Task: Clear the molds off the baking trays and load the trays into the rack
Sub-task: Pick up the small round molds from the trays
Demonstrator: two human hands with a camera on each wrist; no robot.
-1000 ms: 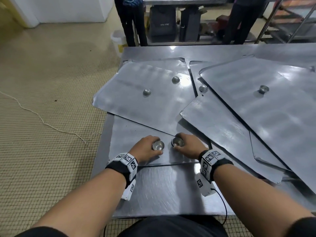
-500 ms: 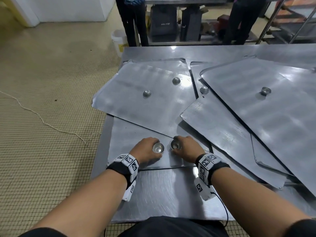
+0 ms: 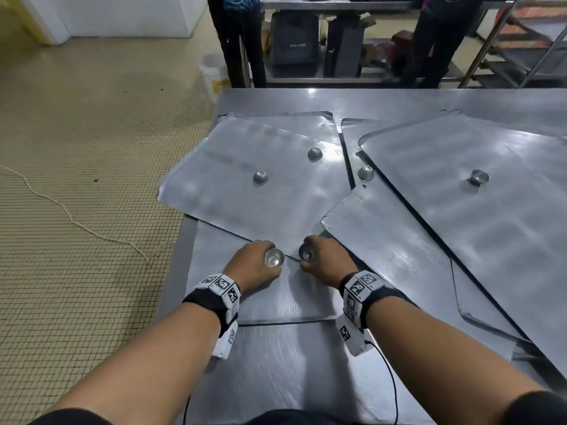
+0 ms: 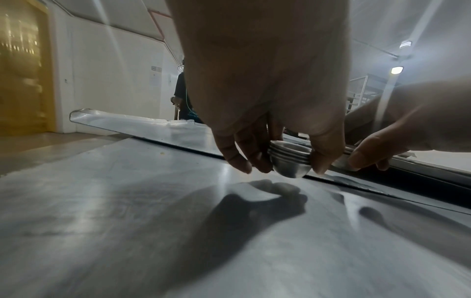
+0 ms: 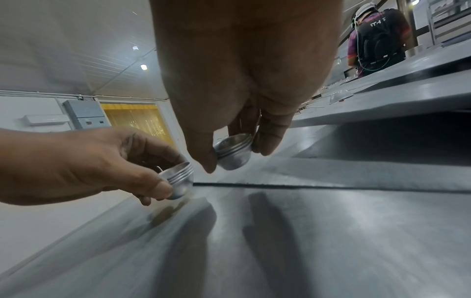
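Observation:
Several flat metal baking trays lie overlapped on a steel table [image 3: 276, 378]. My left hand [image 3: 256, 265] grips a small stack of nested metal cup molds [image 3: 274, 257] [image 4: 289, 159] just above the nearest tray [image 3: 276, 299]. Beside it my right hand [image 3: 322, 262] pinches a second stack of molds [image 3: 306, 252] [image 5: 233, 154], also lifted slightly off that tray. More single molds sit upside down on the far left tray: one [image 3: 261, 177] and another [image 3: 314, 153]. A further mold [image 3: 365, 172] lies between trays, and one [image 3: 479, 177] sits on the right tray [image 3: 491, 240].
The table's left edge drops to a tiled floor with a white cord [image 3: 76, 222]. A white bucket [image 3: 213, 72] stands past the far corner. Two people's legs [image 3: 239, 47] and a shelf with bags are behind the table. A metal rack [image 3: 521, 41] stands at the far right.
Both hands have shifted slightly toward me and together with their mold stacks, which have come just off the near tray. The trays have not moved.

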